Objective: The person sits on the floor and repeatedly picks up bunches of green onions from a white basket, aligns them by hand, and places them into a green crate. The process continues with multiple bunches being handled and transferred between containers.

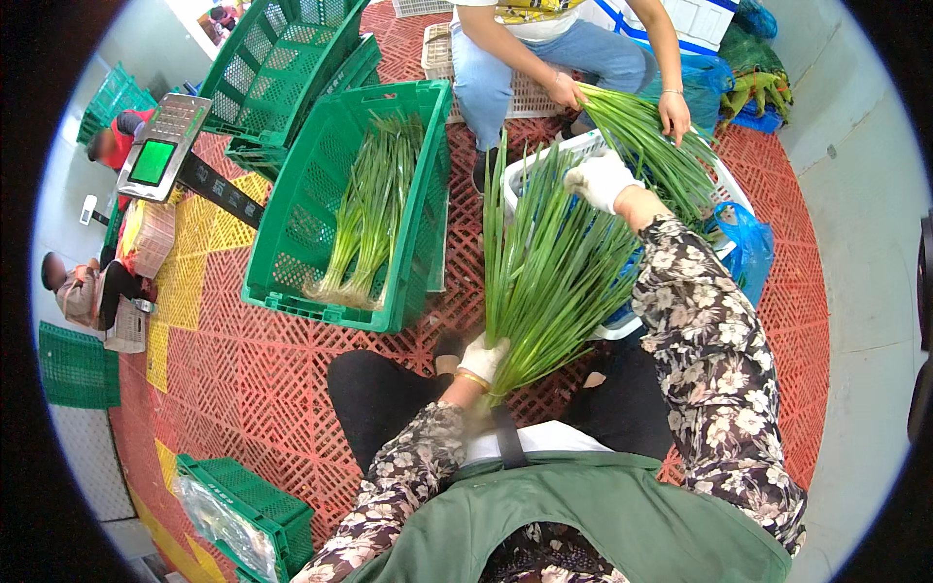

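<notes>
My left hand, in a white glove, is closed around the lower stalks of a large bunch of long green leafy stalks, likely garlic greens or scallions. The leaves fan upward and to the right over a white plastic basket. Above the leaves' right part is my gloved right hand, its fingers curled near the leaf tips; whether it pinches any leaf I cannot tell. More bunches with roots lie inside a green plastic crate at left.
Across the basket sits a co-worker, both hands on another green bunch. A scale display stands left of the crate, near stacked green crates. A blue plastic bag hangs at the basket's right. Lower left is a small green crate.
</notes>
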A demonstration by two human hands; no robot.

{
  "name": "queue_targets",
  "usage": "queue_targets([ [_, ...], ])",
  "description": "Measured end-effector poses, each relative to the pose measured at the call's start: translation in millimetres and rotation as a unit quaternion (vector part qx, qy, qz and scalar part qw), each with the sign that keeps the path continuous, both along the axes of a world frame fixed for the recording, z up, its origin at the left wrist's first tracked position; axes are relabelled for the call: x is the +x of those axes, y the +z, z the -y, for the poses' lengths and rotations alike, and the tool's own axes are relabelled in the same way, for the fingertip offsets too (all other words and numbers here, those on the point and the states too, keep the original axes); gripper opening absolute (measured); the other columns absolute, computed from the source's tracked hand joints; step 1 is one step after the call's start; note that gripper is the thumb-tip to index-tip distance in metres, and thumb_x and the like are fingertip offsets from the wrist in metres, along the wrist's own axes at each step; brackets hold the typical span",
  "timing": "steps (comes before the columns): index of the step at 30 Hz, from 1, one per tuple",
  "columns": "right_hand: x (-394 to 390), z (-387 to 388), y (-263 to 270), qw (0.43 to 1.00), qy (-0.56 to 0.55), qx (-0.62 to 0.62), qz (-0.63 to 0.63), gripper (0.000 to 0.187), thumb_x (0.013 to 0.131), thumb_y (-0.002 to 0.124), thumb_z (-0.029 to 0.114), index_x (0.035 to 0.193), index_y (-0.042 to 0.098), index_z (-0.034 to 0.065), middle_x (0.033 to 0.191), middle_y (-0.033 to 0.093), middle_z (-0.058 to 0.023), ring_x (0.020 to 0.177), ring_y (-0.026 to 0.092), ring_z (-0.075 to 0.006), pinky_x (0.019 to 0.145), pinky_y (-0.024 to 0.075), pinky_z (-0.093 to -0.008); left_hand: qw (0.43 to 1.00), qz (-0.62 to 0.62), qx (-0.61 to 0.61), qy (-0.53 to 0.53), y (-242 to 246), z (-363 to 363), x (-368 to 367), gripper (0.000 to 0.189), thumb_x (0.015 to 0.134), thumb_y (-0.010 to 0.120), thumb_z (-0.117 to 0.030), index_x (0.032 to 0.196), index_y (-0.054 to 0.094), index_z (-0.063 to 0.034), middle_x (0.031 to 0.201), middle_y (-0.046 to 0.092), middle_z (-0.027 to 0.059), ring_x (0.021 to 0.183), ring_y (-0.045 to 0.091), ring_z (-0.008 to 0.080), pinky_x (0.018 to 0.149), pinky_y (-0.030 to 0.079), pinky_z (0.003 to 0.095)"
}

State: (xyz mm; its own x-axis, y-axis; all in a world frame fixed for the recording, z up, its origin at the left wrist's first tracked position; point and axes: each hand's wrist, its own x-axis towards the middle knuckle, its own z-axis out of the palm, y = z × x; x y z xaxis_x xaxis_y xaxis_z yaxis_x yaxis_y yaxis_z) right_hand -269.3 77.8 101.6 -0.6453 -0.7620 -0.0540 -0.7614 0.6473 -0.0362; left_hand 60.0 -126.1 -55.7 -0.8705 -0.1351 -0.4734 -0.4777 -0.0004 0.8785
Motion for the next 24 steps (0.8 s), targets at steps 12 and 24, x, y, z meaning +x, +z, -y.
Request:
queue_targets([
  [12,-25.5,-85.5,47.5,0.926,-0.339,-0.087,-0.141,0.050,0.084,0.062,0.043,0.127,0.060,0.0193,0.121,0.063,-0.0124,0.111,0.061,-0.0328,0.094,0.0481,-0.0439,0.999,-0.023,0.032,0.027,-6.6,-4.0,-0.1,0.048,0.090,0.070,-0.029,0.125,0.058,0.0023,0.114,0.067,0.0092,0.101,0.061,0.0163,0.092,0.047,0.0309],
  [24,-39.4,77.5,-25.3,0.939,-0.251,-0.104,-0.209,0.060,0.081,0.057,0.062,0.112,0.070,0.0130,0.131,0.057,-0.0147,0.122,0.053,-0.0344,0.102,0.0409,-0.0494,1.000,-0.013,-0.013,0.014,3.9,-11.1,1.8,0.055,0.088,0.070,-0.026,0.131,0.053,0.0038,0.127,0.061,0.0161,0.116,0.056,0.0230,0.102,0.043,0.0334],
])
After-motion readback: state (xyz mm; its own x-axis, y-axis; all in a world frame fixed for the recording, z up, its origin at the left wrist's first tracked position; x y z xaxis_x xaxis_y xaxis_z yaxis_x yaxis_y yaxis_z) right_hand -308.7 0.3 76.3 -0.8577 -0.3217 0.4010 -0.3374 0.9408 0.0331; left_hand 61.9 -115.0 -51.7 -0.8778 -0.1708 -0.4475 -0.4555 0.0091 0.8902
